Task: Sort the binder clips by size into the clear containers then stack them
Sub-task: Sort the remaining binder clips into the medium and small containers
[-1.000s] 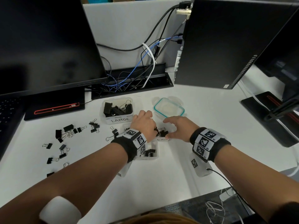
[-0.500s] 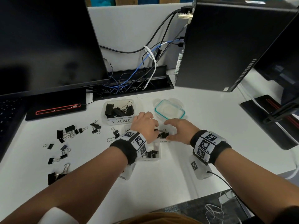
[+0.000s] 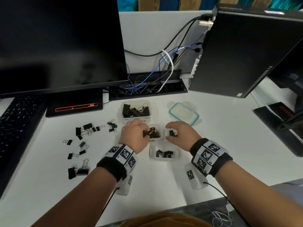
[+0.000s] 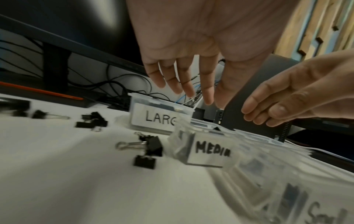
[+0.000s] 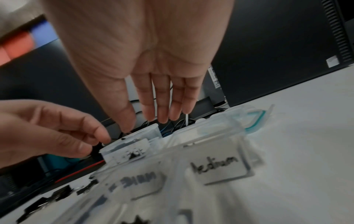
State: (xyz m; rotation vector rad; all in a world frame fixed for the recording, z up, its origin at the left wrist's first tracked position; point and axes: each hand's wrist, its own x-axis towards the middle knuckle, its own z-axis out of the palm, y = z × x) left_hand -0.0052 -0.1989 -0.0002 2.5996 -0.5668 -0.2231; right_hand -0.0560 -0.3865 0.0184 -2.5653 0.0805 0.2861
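Note:
Three clear containers stand in a row on the white desk: large (image 3: 139,120) at the back, medium (image 3: 155,140) in the middle, small (image 3: 164,159) nearest me. Each holds several black binder clips. My left hand (image 3: 139,133) hovers at the medium container's left side, and its fingers (image 4: 207,94) are straight and hold nothing. At the container's right side is my right hand (image 3: 173,134), also with straight, empty fingers (image 5: 162,112). The handwritten labels LARGE (image 4: 161,119), MEDIUM (image 4: 210,150) and Medium (image 5: 218,166) are readable.
Several loose binder clips (image 3: 86,128) lie scattered on the desk to the left. A teal-rimmed lid (image 3: 183,112) lies to the back right. A monitor (image 3: 62,46), a keyboard (image 3: 14,122), a cable tray (image 3: 144,89) and a computer tower (image 3: 242,54) ring the work area.
Both hands were close together over the medium container. They have drawn apart to its two sides, and the clips inside show between them.

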